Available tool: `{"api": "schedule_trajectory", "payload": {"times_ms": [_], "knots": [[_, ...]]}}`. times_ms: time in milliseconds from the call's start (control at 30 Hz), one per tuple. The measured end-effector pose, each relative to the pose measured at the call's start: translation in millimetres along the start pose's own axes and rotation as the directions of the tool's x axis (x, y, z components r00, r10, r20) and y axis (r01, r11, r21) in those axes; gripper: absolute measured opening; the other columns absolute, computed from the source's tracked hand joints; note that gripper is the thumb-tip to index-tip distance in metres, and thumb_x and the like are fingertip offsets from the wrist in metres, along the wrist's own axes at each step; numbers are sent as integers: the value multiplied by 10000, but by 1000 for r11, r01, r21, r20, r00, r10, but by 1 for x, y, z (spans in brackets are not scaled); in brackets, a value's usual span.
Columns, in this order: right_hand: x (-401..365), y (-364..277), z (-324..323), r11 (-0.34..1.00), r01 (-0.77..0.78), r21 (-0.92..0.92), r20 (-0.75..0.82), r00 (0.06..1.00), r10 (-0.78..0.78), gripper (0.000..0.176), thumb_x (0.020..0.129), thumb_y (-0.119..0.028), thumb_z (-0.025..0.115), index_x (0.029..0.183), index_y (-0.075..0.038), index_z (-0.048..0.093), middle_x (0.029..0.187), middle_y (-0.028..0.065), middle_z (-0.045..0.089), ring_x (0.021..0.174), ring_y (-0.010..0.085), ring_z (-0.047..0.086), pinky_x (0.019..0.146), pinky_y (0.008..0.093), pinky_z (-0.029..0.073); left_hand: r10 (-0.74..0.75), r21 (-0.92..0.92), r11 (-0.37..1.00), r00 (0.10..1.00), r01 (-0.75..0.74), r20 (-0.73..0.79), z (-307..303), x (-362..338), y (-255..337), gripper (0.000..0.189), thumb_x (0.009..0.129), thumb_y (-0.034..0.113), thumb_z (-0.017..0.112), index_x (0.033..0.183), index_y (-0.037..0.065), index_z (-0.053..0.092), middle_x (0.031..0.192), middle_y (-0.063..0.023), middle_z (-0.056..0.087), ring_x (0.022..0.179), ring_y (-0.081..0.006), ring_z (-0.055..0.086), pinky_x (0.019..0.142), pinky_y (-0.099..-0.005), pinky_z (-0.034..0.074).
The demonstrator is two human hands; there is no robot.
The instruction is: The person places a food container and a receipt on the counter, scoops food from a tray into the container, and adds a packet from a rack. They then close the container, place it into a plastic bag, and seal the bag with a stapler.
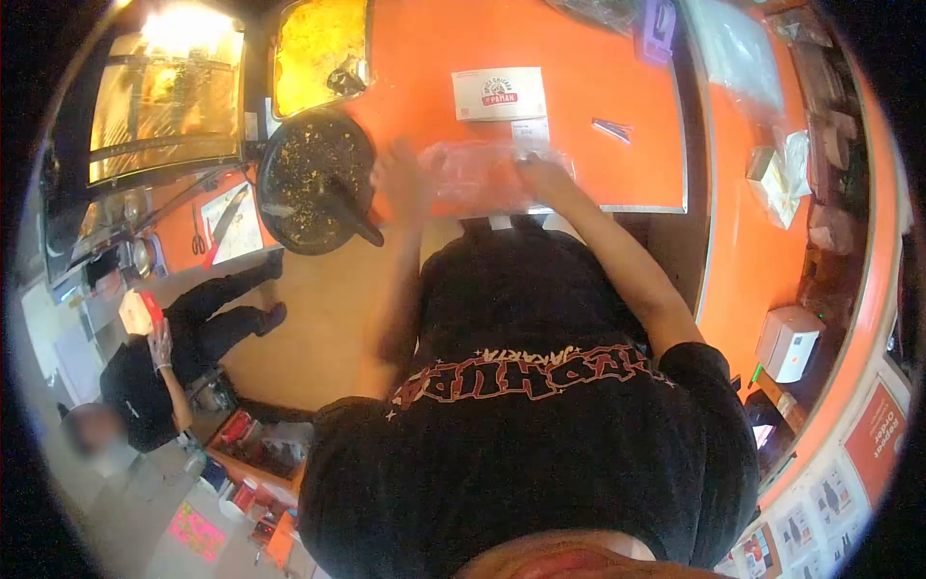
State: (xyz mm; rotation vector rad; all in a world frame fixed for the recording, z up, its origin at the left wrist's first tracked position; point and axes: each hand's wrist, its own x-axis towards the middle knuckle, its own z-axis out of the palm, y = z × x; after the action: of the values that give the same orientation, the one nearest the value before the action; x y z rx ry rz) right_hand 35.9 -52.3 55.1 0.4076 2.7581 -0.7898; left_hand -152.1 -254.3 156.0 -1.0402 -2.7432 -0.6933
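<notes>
A clear plastic bag (468, 181) lies along the front edge of the orange counter, right before me. My right hand (542, 179) has its fingers closed on the bag's right part. At the bag's left end is my left hand (401, 178), smeared by motion; its fingers cannot be made out. Just beyond the bag sits a white printed box (499, 94) with a red and black logo. A small white paper slip (530, 130) lies between box and bag.
Left of my hands stands a dark round pan (313, 179) with crumbs, its handle towards me. Behind it is a tray of yellow food (321, 48). A lit glass cabinet (169, 96), a knife (230, 220) and another person (154, 372) holding a red-and-white box are further left.
</notes>
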Motion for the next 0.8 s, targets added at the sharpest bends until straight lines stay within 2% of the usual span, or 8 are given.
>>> {"api": "schedule_trajectory", "payload": {"times_ms": [33, 133, 167, 333, 400, 533, 667, 800], "knots": [[-3, -14, -16, 998, -37, -56, 58, 998, 40, 358, 965, -242, 520, 1257, -83, 651, 1225, 216, 637, 1065, 415, 653, 935, 484, 518, 103, 171, 982, 980, -73, -171, 2, 4, 20, 306, 935, 296, 624, 1120, 53, 645, 1100, -186, 650, 954, -270, 640, 741, -447, 515], [1, -24, -19, 1000, -13, 18, 60, 998, 12, 367, 933, -217, 570, 1247, -39, 638, 1214, 241, 622, 1031, 426, 664, 886, 498, 537, 241, -248, 961, 808, -121, 537, 29, 9, 58, 275, 936, 308, 617, 1045, 65, 688, 961, -188, 678, 890, -298, 655, 778, -465, 519], [5, -19, -14, 999, -26, 22, 70, 997, 24, 366, 922, -210, 582, 1235, -26, 633, 1179, 243, 628, 1012, 428, 667, 879, 502, 537, 235, -249, 963, 760, -99, 605, 52, -3, 60, 266, 934, 299, 612, 1041, 69, 691, 940, -174, 680, 858, -295, 655, 760, -461, 522], [9, 22, -6, 995, -63, -83, -131, 990, 52, 302, 893, -191, 615, 1137, -17, 656, 1014, 240, 680, 938, 415, 681, 832, 508, 540, 172, -386, 922, 936, -43, 306, 91, -23, 38, 226, 925, 253, 588, 1020, 86, 707, 833, -105, 689, 698, -278, 658, 667, -440, 536], [11, 16, -11, 986, -103, -134, 26, 994, 108, 269, 908, -125, 571, 1137, -11, 653, 1044, 225, 676, 995, 403, 662, 858, 506, 534, 186, -384, 921, 933, -57, 308, 99, -27, 31, 215, 922, 235, 579, 1012, 93, 713, 791, -77, 692, 634, -271, 659, 629, -432, 542], [7, -9, -30, 999, -11, -44, -114, 994, 6, 239, 900, -93, 576, 1104, -18, 677, 1047, 197, 695, 979, 367, 680, 823, 498, 546, 298, -153, 954, 883, -259, 364, 97, -15, 42, 233, 918, 224, 569, 1091, 100, 666, 940, -89, 677, 810, -271, 657, 708, -436, 539], [29, 10, -17, 926, -119, -359, -113, 990, 84, 204, 891, -112, 584, 1053, -48, 690, 1027, 175, 706, 954, 342, 694, 790, 493, 550, 403, 14, 898, 832, -441, 381, 82, 1, 58, 330, 928, 241, 556, 1224, 100, 593, 1169, -124, 644, 1074, -285, 638, 831, -441, 529], [23, 29, -10, 937, -51, -346, -79, 997, 25, 130, 875, -143, 599, 911, -68, 699, 903, 171, 693, 876, 341, 690, 730, 493, 541, 216, -134, 976, 834, -172, 507, 104, -7, 42, 412, 958, 242, 535, 1339, 85, 538, 1256, -145, 613, 1161, -317, 600, 890, -436, 513]]}}
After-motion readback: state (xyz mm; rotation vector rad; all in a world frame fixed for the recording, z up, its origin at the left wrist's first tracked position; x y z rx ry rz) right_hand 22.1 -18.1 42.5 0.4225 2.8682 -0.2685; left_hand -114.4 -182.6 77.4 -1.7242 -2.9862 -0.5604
